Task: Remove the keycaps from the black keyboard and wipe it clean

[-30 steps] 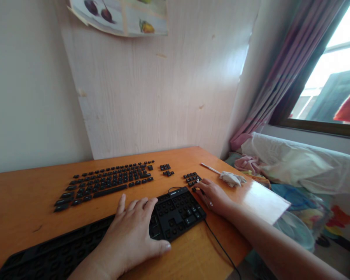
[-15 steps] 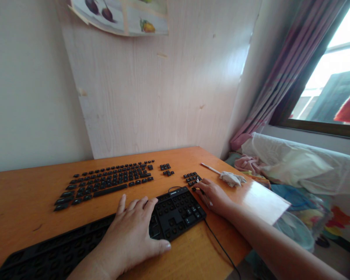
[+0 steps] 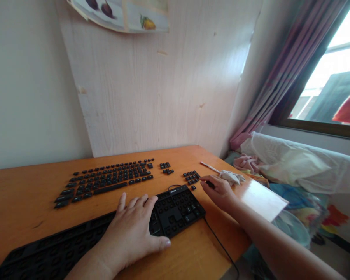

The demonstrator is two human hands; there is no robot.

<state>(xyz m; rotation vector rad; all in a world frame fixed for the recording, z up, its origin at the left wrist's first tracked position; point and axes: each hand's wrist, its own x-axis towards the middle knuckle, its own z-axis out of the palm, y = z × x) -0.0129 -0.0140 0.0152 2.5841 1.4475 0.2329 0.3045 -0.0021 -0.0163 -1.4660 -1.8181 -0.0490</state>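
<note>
A black keyboard frame with its keycaps removed lies along the near edge of the orange desk. My left hand rests flat on the frame, fingers spread. The loose black keycaps are laid out in keyboard order further back, with a small numpad group to the right. My right hand hovers just right of that group, fingers pinched on a dark keycap.
A crumpled white cloth and a thin white stick lie near the desk's right edge. The keyboard cable runs off the front. Bedding and a curtain fill the right side under a window.
My right hand has lifted off the numpad keycaps and shifted slightly right, now pinching a keycap. My left hand has stayed on the frame.
</note>
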